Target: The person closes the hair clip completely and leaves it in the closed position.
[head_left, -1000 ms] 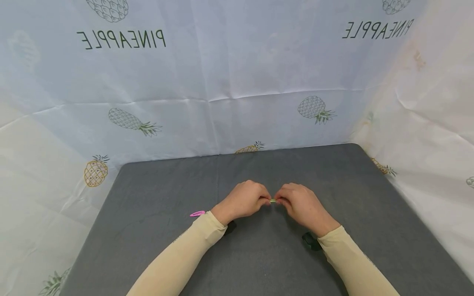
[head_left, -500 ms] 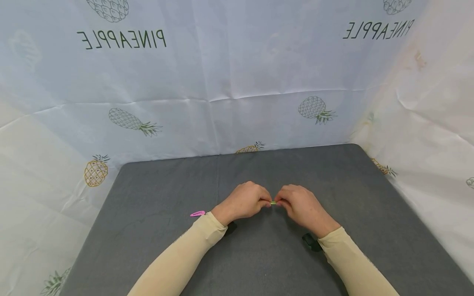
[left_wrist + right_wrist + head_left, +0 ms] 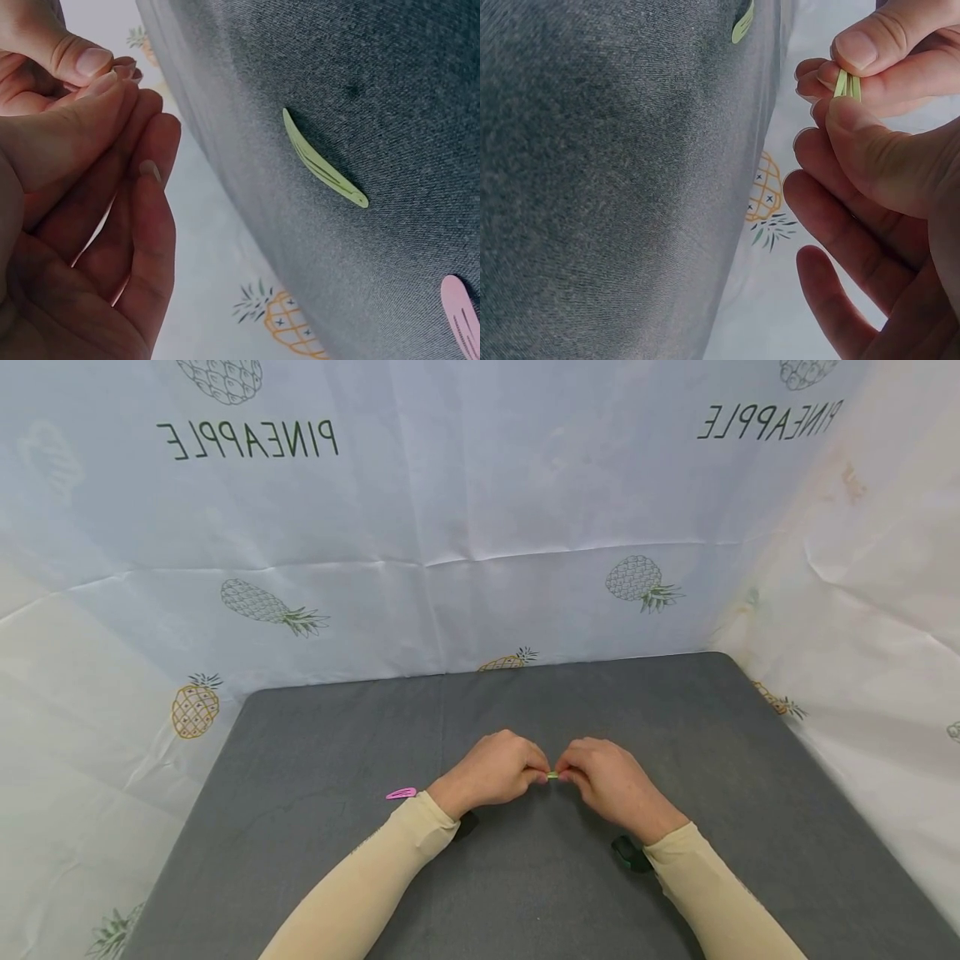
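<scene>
Between my two hands a light green snap hair clip (image 3: 847, 84) is held, most of it covered by fingertips. My left hand (image 3: 491, 768) pinches one end with thumb and forefinger. At the other end, the thumb and forefinger of my right hand (image 3: 611, 781) pinch it too. A second green hair clip (image 3: 322, 165), bent in a curve, lies on the table beyond my left hand in the left wrist view; the head view does not show it. A pink hair clip (image 3: 401, 793) lies just left of my left wrist.
The dark grey cloth-covered table (image 3: 330, 735) spreads under both arms. White curtains (image 3: 525, 510) with printed pineapples stand behind the table and along its sides. Dark wrist camera mounts (image 3: 630, 853) sit under the wrists.
Both hands have sunk slightly, toward the near side of the table, with the green hair clip still pinched between them. The pink clip has stayed put.
</scene>
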A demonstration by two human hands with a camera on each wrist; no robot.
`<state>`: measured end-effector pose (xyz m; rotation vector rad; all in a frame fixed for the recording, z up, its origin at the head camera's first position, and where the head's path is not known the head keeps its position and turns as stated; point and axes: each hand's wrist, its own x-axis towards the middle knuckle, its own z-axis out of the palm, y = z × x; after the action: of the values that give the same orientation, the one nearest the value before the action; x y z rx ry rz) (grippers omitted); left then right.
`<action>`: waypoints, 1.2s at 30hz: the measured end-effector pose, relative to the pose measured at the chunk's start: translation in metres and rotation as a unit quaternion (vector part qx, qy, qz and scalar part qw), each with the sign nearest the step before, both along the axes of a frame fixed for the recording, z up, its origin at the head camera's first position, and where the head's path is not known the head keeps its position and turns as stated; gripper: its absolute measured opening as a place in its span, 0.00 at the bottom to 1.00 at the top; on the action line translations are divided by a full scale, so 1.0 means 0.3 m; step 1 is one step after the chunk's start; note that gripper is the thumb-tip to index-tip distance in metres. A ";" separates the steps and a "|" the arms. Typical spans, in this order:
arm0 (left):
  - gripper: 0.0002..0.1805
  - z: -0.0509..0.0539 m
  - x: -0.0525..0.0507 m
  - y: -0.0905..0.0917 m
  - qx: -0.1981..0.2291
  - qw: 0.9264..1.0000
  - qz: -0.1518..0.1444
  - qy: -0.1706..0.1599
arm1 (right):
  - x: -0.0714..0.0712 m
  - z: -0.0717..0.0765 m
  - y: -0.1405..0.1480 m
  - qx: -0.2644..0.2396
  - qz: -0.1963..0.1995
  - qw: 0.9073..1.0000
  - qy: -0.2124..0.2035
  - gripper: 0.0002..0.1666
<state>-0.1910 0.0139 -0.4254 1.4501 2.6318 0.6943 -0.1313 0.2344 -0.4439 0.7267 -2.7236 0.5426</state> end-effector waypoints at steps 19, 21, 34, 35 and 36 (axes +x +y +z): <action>0.07 -0.010 -0.006 -0.009 0.017 1.000 -0.010 -0.009 | -0.007 -0.007 0.008 -0.008 0.015 1.000 0.000 0.06; 0.07 -0.009 -0.006 -0.010 0.014 1.000 -0.005 -0.013 | -0.007 -0.005 0.007 -0.007 0.011 1.000 -0.004 0.05; 0.07 -0.017 -0.003 0.001 -0.015 0.999 0.015 -0.030 | -0.004 0.001 0.004 0.005 -0.006 1.000 -0.024 0.07; 0.07 -0.016 -0.003 0.002 -0.015 0.999 0.016 -0.033 | -0.005 0.000 0.004 0.006 -0.006 1.000 -0.023 0.07; 0.07 -0.016 -0.004 0.004 -0.015 0.999 0.018 -0.035 | -0.007 -0.001 0.003 0.006 -0.007 1.000 -0.021 0.07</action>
<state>-0.1922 0.0150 -0.4303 1.3480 2.6105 0.6935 -0.1333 0.2353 -0.4441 0.7073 -2.7708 0.5439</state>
